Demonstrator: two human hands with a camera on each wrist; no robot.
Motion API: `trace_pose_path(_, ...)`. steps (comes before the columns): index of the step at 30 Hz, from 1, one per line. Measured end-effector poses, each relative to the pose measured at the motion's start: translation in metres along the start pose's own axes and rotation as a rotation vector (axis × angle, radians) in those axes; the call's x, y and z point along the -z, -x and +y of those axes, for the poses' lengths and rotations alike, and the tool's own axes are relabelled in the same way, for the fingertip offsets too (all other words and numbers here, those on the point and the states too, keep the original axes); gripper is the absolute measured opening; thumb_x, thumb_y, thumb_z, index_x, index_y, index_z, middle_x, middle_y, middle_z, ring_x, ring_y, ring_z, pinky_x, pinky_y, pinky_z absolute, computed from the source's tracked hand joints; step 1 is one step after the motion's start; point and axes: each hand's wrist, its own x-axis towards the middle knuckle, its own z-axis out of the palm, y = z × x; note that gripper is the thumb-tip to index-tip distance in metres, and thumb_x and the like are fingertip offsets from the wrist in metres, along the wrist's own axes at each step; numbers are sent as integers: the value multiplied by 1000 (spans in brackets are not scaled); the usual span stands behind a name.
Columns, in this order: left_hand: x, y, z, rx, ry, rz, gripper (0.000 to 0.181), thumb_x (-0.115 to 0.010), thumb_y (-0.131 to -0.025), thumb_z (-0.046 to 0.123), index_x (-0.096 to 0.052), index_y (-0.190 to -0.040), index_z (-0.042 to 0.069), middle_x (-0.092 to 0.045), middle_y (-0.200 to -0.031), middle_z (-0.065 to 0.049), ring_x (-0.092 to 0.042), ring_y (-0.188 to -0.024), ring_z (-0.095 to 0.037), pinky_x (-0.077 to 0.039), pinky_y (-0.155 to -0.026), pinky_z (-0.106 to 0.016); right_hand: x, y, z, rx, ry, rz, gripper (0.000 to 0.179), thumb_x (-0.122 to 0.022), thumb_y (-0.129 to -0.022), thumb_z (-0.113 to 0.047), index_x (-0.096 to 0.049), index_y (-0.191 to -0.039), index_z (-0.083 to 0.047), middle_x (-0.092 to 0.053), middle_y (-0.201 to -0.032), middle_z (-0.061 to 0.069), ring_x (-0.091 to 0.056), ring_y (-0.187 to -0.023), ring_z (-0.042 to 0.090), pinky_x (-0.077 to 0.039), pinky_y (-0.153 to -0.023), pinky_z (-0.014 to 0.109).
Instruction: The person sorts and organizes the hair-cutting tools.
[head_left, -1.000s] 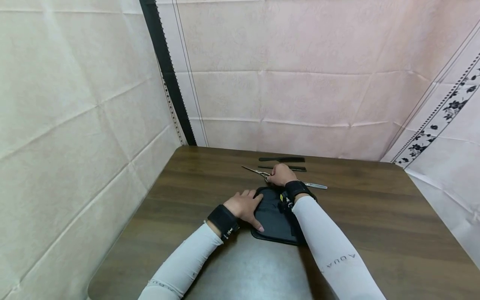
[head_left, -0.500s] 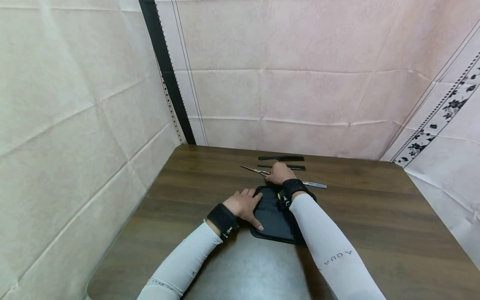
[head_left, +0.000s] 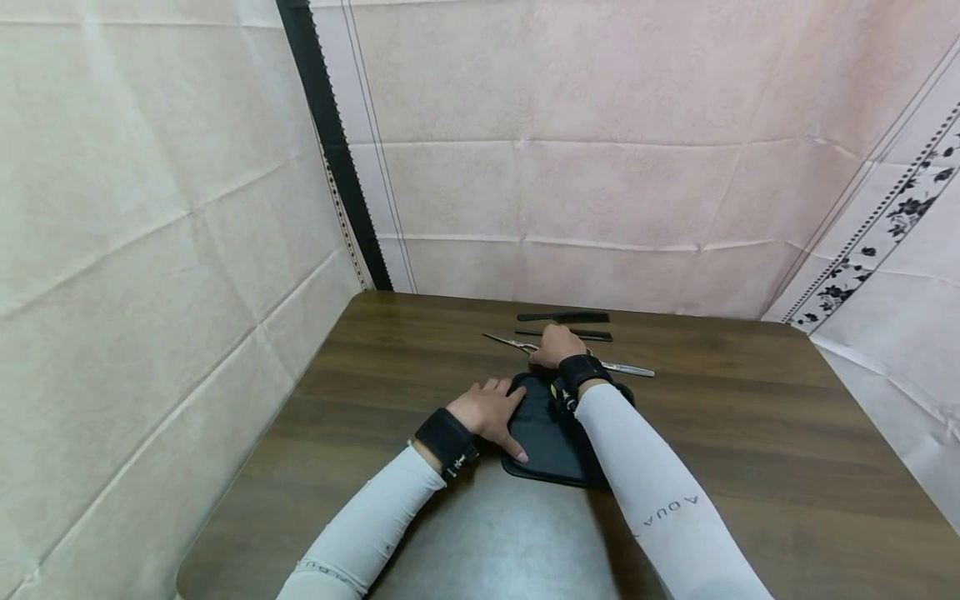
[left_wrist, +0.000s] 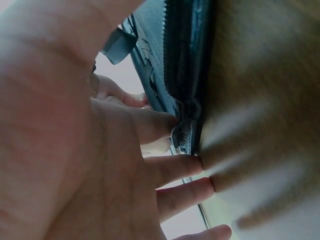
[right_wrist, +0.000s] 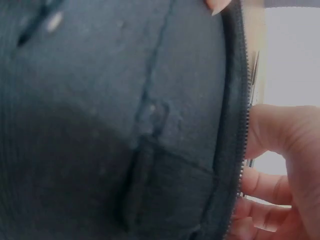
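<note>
A black zip case lies open on the table, with inner pockets and a zip along its rim. My left hand rests at its left edge, thumb on top and straight fingers against the zipped side and the table. Beyond the case's far edge, my right hand bends its fingers over the handle end of a pair of scissors, whose blades point left. Whether those fingertips pinch the scissors is hidden behind the case rim.
Two black combs, a far one and a nearer one, lie behind the right hand. A slim silver tool sticks out to the right of the right wrist. Patterned cloth hangs behind the wooden table.
My right hand has shifted slightly left, covering more of the scissors' handle end. The left hand, case, scissors and combs stay in place.
</note>
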Motion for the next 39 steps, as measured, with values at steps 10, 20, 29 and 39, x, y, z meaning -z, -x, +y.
trace_pose_path(10, 0, 2, 3, 4, 0, -3, 117, -79, -77, 73, -26, -166, 17, -24, -172, -13, -26, -157, -33, -28, -126, -51, 1, -2, 3, 39, -21, -37, 28, -77, -92, -27, -66, -74, -9, -57, -63, 1, -56, -59, 19, -46, -59, 33)
trace_pose_path(20, -2, 1, 1, 7, -10, -14, 119, -78, -76, 75, -24, -167, 19, -21, -173, -13, -22, -159, -33, -26, -127, -52, 2, 4, 10, 82, -37, -29, 42, -75, -93, -27, -52, -60, -16, -38, -52, -6, -44, -48, 14, -42, -52, 30)
trace_pose_path(29, 0, 5, 2, -4, -16, 2, 120, -79, -74, 75, -27, -166, 18, -25, -172, -13, -26, -158, -32, -30, -124, -53, 14, 22, 14, 139, -55, -8, 55, -73, -93, -25, -43, -48, -19, -28, -46, -8, -28, -40, 10, -29, -45, 26)
trace_pose_path(39, 0, 4, 1, -6, -4, -7, 120, -79, -75, 75, -27, -166, 17, -25, -172, -13, -26, -157, -32, -28, -125, -53, 22, 45, 18, 227, -80, 67, 50, -74, -90, -22, -40, -53, -19, -30, -50, -8, -26, -44, 9, -25, -49, 26)
